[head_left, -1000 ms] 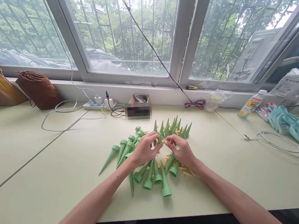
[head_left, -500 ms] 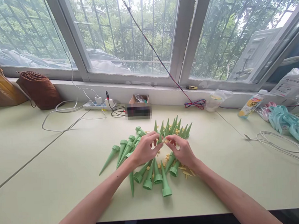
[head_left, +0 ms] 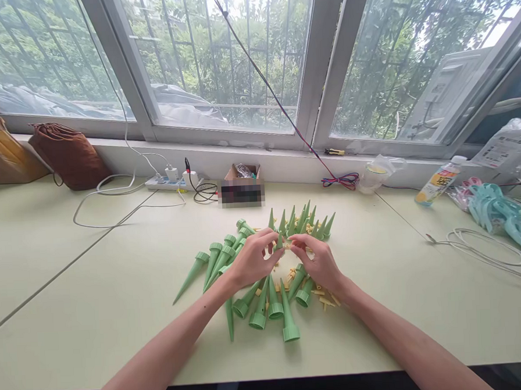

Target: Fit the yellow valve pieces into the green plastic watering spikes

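The left hand is pinched closed on a green cone, thumb and fingertips clamped round its sides with the pointed end standing up out of the grip. Just to the right of that pinch, the right hand has its thumb and forefinger curved towards each other, their tips close to the held cone. A small yellow piece shows at these tips, against or just beside the cone; it is too small to tell whether the right fingers are clamped on it or slightly apart, or whether it already sits in the cone.

Directly beyond the grip, a cluster of upright green cones stands with points up, yellow bits scattered between them. To the left of the left hand, more capped green cones lie on their sides, tips aimed towards the person. On the near side of both hands, further green cones lie with their wide ends facing the person. Loose yellow pieces lie below the right hand, beside its wrist, on the pale table.
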The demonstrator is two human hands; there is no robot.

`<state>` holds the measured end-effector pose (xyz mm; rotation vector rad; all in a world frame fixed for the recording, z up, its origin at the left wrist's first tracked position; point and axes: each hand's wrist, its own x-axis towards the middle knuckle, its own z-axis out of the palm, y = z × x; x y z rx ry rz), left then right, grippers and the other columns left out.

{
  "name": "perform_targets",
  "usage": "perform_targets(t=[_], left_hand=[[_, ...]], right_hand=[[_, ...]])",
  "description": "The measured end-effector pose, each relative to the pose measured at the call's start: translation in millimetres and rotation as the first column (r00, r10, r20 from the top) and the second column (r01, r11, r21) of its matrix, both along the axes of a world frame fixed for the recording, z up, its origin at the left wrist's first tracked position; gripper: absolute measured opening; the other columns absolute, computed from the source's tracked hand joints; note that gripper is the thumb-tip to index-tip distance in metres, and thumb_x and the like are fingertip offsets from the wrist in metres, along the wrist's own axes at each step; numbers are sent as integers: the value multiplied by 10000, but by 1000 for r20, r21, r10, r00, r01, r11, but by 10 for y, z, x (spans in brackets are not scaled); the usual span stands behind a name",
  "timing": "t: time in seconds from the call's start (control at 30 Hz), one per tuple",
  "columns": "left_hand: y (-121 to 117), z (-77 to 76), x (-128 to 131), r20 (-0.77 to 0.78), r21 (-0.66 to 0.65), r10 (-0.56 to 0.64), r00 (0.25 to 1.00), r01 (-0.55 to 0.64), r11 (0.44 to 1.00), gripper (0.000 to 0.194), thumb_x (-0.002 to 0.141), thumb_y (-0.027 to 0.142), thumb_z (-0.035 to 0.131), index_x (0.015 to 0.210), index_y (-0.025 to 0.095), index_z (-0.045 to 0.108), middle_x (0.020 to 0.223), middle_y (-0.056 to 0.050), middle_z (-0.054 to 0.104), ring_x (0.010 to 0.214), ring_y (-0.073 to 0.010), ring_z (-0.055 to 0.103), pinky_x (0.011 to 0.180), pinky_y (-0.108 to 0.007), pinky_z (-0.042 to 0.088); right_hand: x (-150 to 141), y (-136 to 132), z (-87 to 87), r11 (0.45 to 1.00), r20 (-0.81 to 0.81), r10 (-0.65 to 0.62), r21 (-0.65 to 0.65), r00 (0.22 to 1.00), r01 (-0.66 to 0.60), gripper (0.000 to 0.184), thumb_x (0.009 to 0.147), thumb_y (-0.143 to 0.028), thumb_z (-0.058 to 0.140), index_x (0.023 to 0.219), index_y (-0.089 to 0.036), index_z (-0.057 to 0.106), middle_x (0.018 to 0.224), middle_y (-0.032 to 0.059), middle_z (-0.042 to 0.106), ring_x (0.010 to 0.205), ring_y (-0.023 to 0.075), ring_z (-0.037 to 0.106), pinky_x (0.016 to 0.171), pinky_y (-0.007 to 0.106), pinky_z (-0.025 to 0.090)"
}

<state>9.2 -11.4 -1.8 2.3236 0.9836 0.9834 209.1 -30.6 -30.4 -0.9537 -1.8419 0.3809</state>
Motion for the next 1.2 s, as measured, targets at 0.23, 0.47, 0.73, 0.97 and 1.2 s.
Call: perform_targets(t=[0.23,0.47,0.73,0.97,1.2], left_hand=[[-1,2,0,4,1,1,1000,-1,1000,94,907,255,576,924,178,628,807,-17,557,650,-122,514,583,-252,435],[3,-14,8,1,6,-10,1000,10,1000,82,900,246,580,861,176,597,799,-15,555,642,-120,517,587,-252,437],[4,-10,11,8,2,-14,1000,14,1000,66,898,237,580,901,183,617,804,-22,567,653,-130,529,588,-259,447],[-9,-4,18,2,-22,-29,1000,29,999,78,900,228,570,924,184,630,827,-27,583,652,-123,535,582,-249,456],[-5,57,21,72,-93,0,997,7,996,97,876,236,582,806,173,606,830,-35,631,685,-128,571,555,-221,469]], right_hand=[[0,-7,15,999,11,40,18,999,-41,162,946,-259,583,1092,-201,625,975,53,683,735,152,608,692,292,520],[20,15,-14,999,6,4,-47,1000,-3,173,975,-285,539,1094,-203,633,818,20,684,691,154,604,676,289,516],[12,4,5,1000,5,28,4,1000,-28,155,957,-266,562,1083,-212,635,892,41,683,723,159,604,697,300,525],[27,10,-26,998,9,7,-66,1000,-7,165,960,-291,563,1071,-205,650,773,6,688,643,143,592,646,275,514],[13,-9,34,998,21,67,-6,998,-67,141,953,-226,565,1080,-211,626,1005,53,670,767,150,607,706,291,526]])
